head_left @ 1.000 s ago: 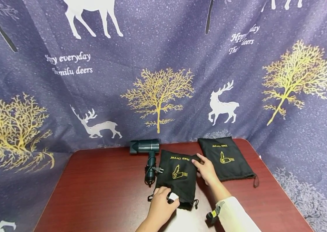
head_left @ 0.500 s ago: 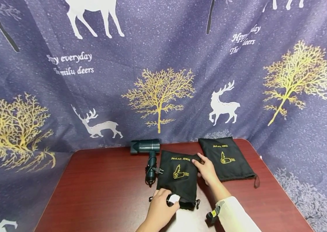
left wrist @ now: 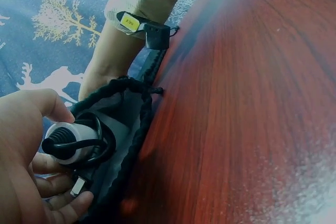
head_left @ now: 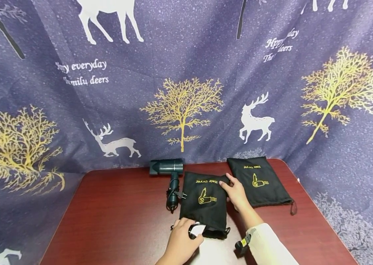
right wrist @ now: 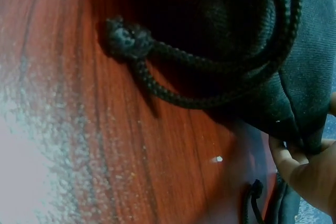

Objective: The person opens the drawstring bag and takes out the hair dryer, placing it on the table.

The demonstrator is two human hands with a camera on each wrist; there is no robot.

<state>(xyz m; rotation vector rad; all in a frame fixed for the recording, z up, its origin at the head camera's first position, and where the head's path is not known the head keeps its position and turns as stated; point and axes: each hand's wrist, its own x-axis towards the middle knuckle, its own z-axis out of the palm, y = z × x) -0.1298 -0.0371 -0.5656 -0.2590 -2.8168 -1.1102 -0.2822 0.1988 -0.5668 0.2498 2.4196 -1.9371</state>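
Note:
A black drawstring bag (head_left: 194,210) printed "Hair Dryer" lies with its mouth toward me. My left hand (head_left: 180,239) grips the end of a white hair dryer handle (head_left: 199,229) at that mouth, fingers around it. In the left wrist view, a black cord (left wrist: 81,144) loops about the handle (left wrist: 79,130), and a plug (left wrist: 77,186) hangs by the fingers. The rest of the dryer is hidden inside the bag. My right hand (head_left: 236,192) pinches the bag's far right corner; in the right wrist view its fingers hold the black cloth (right wrist: 310,77).
A dark green hair dryer (head_left: 166,167) with its cord wrapped round the handle lies left of the bag, its plug touching the bag's side. Another black bag (head_left: 269,191) lies flat at the right on the red-brown table (head_left: 117,213). A patterned curtain hangs behind.
At the bag's mouth, the left hand and the white handle have shifted slightly, and the handle's end shows at a different angle. The right hand keeps holding the same corner.

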